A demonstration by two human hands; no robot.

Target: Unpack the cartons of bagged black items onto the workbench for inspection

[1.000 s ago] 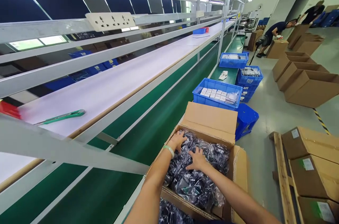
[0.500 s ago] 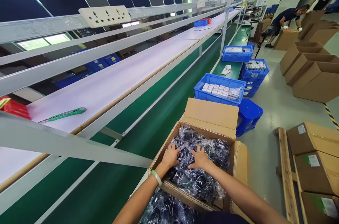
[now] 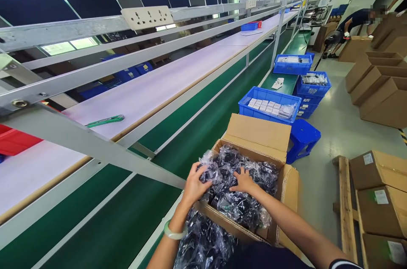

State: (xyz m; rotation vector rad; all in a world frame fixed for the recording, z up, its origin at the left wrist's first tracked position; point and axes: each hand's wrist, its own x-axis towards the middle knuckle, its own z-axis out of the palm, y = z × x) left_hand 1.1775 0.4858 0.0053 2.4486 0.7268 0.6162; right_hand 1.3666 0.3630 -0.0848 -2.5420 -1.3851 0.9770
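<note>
An open cardboard box [image 3: 288,194] sits at the conveyor's near edge, filled with clear plastic bags of black parts [image 3: 251,171]. My left hand [image 3: 194,184], with a pale green bangle on the wrist, is closed on a bunch of those bags at the box's left side and lifts them above the rim. My right hand [image 3: 244,180] lies on the bags in the middle of the box, fingers curled into them. More of the same bags [image 3: 203,241] are heaped below the box near my body.
A green conveyor belt [image 3: 197,120] runs away along a white shelf [image 3: 165,80] holding a green utility knife [image 3: 104,121]. Blue bins [image 3: 269,105] of small white boxes and a blue stool [image 3: 303,137] stand beyond. Cardboard cartons [image 3: 378,91] and a wooden pallet [image 3: 345,205] line the right; a person bends over cartons far back.
My left hand has drawn back toward the box's near left corner and closed on a bunch of bags, raising them. My right hand stays on the bags. The view has shifted right.
</note>
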